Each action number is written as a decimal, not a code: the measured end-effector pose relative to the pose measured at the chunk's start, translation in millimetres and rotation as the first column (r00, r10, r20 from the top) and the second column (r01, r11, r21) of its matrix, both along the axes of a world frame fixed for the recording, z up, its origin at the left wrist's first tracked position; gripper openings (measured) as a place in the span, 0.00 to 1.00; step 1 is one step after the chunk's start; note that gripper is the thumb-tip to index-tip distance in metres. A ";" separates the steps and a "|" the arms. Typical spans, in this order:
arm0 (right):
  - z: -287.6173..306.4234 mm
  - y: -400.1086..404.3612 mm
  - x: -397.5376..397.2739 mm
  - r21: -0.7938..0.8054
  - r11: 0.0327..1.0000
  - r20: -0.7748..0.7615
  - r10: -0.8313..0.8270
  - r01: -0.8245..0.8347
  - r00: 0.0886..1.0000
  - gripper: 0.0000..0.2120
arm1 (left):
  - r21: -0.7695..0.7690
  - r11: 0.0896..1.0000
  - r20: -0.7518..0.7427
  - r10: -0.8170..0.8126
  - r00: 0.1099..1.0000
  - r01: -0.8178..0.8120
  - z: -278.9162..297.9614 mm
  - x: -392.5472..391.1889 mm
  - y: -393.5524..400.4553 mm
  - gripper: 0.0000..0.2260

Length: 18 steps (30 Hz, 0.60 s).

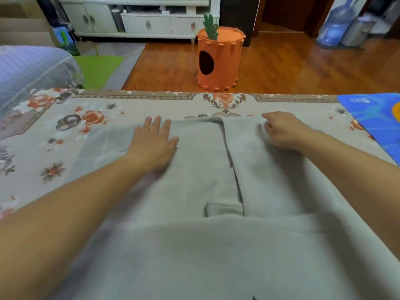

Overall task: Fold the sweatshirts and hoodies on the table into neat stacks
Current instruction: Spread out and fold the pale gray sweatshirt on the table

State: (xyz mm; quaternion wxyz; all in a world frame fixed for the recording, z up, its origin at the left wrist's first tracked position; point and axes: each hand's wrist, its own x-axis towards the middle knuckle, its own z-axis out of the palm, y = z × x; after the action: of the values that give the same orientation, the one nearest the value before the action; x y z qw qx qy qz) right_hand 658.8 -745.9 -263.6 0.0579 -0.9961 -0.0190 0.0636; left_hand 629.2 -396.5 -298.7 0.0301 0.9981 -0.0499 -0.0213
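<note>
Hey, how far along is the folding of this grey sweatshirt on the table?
Partly done. The right side of the grey sweatshirt already lies folded inward over the middle. In hand: the left hand presses flat on the cloth, while the right hand has its grip on the folded panel's far edge. Left: the left side is still spread over the floral tablecloth, and no finished stack is in view.

Under both hands lies a grey sweatshirt [205, 174] of soft, matt fleece cloth. Beyond the fingertips, the worktop [134, 105] wears a matt, flower-printed woven cloth. Outside the right hand [283, 132], a blue mat [374, 122] looks smooth, faintly glossy. Farther off, the wooden floor [292, 68] shines.
</note>
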 end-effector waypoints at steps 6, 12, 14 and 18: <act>-50.9 -6.1 81.7 -0.043 0.999 0.097 -0.004 0.008 0.995 0.31 | -0.064 0.996 0.029 0.067 0.997 -0.065 -31.0 103.5 20.7 0.28; -59.5 -3.3 89.2 -0.092 0.994 0.177 0.067 -0.052 0.982 0.29 | -0.170 0.985 0.216 0.010 0.976 0.027 -33.3 117.1 34.6 0.14; -47.9 -4.8 90.4 -0.107 0.991 0.131 0.094 -0.080 0.987 0.24 | -0.119 0.991 0.209 -0.028 0.978 0.054 -29.3 117.3 38.7 0.16; 3.2 -10.3 86.2 -0.330 0.920 -0.095 0.192 -0.213 0.977 0.11 | -0.034 0.998 0.042 -0.061 0.997 0.062 -7.8 112.0 53.4 0.15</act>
State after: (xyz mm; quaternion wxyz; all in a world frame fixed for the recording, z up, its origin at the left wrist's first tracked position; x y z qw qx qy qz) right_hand 745.0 -756.2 -260.4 -0.1205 -0.9815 -0.1090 0.1017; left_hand 741.1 -343.1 -306.6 0.0460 0.9956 -0.0815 -0.0010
